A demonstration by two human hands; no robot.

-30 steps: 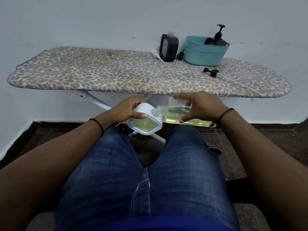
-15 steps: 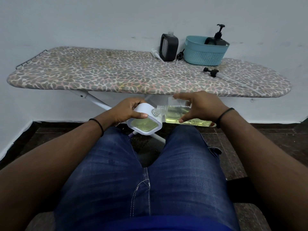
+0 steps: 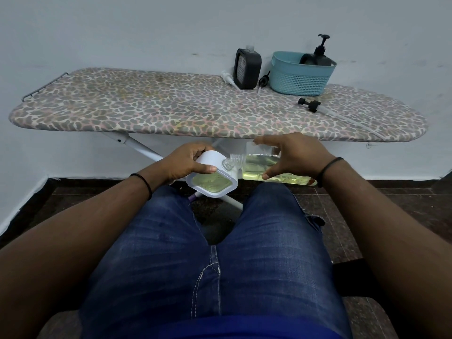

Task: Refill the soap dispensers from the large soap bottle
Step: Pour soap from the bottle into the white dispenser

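Clear plastic, holding pale yellow soap, makes up the large soap bottle (image 3: 266, 165), which is lying tipped on its side at the centre of the frame, just below the front edge of the ironing board (image 3: 171, 111). The right hand (image 3: 293, 155) is gripping this bottle from above, its thumb and fingers curled around the body. The bottle's open neck is pointing left and touching the top corner of the white soap dispenser (image 3: 212, 177). The left hand (image 3: 186, 162) is holding this dispenser tilted, its fingers wrapped behind the white casing and its thumb lying across the front. Yellow-green liquid is showing through the dispenser's square window. Both hands are hovering above the knees of a seated person in blue jeans (image 3: 215, 265), in the lower half of the frame.

In the upper right of the frame, on the patterned board, a black dispenser (image 3: 247, 67) is standing upright with its neck open. A white pump (image 3: 228, 79) is lying just left of it and a black pump (image 3: 263, 80) just right of it. A teal basket (image 3: 293, 77) is standing further right, holding another black dispenser with its pump fitted (image 3: 318, 57). A third pump with a long tube (image 3: 310, 105) is lying in front of the basket.
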